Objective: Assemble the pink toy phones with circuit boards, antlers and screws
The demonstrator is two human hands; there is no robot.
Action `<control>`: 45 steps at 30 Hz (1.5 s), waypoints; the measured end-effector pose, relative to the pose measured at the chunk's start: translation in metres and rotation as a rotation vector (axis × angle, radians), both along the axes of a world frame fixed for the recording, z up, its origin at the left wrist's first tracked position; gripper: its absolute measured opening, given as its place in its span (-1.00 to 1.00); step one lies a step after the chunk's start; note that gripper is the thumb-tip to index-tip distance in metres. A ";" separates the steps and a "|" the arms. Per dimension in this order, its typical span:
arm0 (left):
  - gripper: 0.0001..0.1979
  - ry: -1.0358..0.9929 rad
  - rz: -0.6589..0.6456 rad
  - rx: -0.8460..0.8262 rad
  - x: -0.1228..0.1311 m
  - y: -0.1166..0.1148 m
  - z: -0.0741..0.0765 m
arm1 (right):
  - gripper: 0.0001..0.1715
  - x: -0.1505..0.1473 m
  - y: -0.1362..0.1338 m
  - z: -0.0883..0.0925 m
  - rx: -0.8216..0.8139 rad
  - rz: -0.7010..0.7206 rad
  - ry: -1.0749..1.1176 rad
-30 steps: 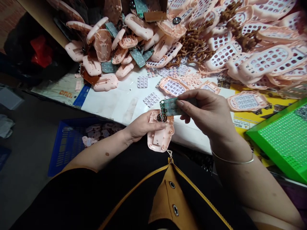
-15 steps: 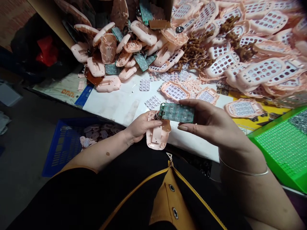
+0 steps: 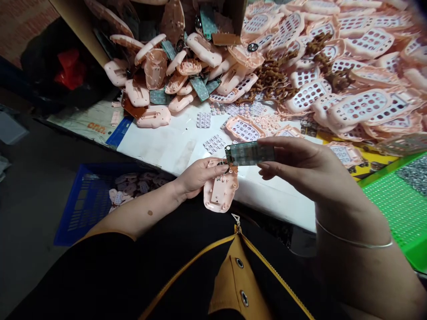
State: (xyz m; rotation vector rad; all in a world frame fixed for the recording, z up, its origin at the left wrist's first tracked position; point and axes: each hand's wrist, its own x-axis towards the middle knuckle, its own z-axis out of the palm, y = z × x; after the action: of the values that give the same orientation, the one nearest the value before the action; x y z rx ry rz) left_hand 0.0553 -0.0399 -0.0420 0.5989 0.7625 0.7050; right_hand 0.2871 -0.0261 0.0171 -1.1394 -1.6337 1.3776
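My left hand point(image 3: 200, 175) grips a pink plastic shell half point(image 3: 222, 195) by its upper left edge, its hollow inside facing me. The left thumb lies over a dark round part at the top of the shell, and thin wires run from there to a green circuit board point(image 3: 248, 153). Between thumb and fingers, my right hand point(image 3: 293, 162) holds that board by its right end, above the shell and tilted. Just beyond the board lie a white keypad sheet point(image 3: 215, 143) and a pink front shell with key holes point(image 3: 244, 129).
Pink shells and circuit boards spill from a cardboard box point(image 3: 83, 40) at the back. More perforated shells point(image 3: 308, 95) pile up on the right beside brown parts point(image 3: 271, 73). A green basket point(image 3: 393, 200) stands at right; a blue crate point(image 3: 75, 200) sits below the table edge at left.
My right hand has shifted slightly right with the circuit board, which is now tilted more edge-on. More of the shell's inside and the wires shows. My left hand stays nearly still.
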 end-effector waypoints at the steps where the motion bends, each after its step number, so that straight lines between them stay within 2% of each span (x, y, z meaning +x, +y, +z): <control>1: -0.67 0.016 -0.003 0.011 -0.001 0.000 0.000 | -0.54 0.001 0.001 0.000 0.003 -0.009 -0.005; 5: -0.64 0.093 0.014 0.058 -0.002 0.001 0.003 | -0.55 0.001 -0.001 0.001 0.040 0.050 0.002; 7: -0.64 0.124 0.038 0.076 -0.002 0.001 0.005 | -0.55 0.000 -0.003 0.001 0.156 0.104 -0.031; 9: -0.62 0.135 0.048 0.089 -0.002 0.001 0.005 | -0.62 -0.001 -0.004 0.002 0.393 0.107 -0.138; 12: -0.60 0.153 0.100 0.132 -0.002 0.000 0.001 | -0.77 -0.005 -0.006 0.000 0.832 -0.032 -0.395; 13: -0.59 0.170 0.138 0.161 -0.002 0.000 -0.001 | -0.80 -0.006 -0.009 -0.002 0.937 -0.098 -0.462; 15: -0.59 0.211 0.224 0.241 -0.002 0.001 -0.003 | -0.78 -0.010 -0.016 -0.008 1.032 -0.194 -0.509; 17: -0.60 0.236 0.299 0.335 -0.001 0.001 -0.004 | -0.71 -0.016 -0.027 -0.017 1.034 -0.198 -0.450; 20: -0.66 0.249 0.348 0.431 0.000 0.001 -0.001 | -0.64 -0.027 -0.043 -0.033 1.057 -0.071 -0.368; 24: -0.70 0.240 0.333 0.421 0.002 -0.002 0.001 | -0.72 -0.039 -0.047 -0.045 1.229 0.060 -0.376; 30: -0.66 0.244 0.400 0.378 0.000 -0.004 -0.002 | -0.80 -0.047 -0.044 -0.048 1.296 0.056 -0.396; 35: -0.68 0.231 0.387 0.360 0.001 -0.003 -0.001 | -0.82 -0.049 -0.047 -0.047 1.337 0.017 -0.423; 45: -0.75 0.228 0.334 0.320 0.002 -0.005 0.011 | -0.76 -0.047 -0.052 -0.060 1.262 0.021 -0.428</control>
State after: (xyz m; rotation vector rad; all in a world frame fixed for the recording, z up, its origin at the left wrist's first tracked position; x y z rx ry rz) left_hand 0.0577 -0.0453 -0.0314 0.8630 0.9835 1.0918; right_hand 0.2398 -0.0783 -0.0428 -0.6045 -2.2270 -0.0886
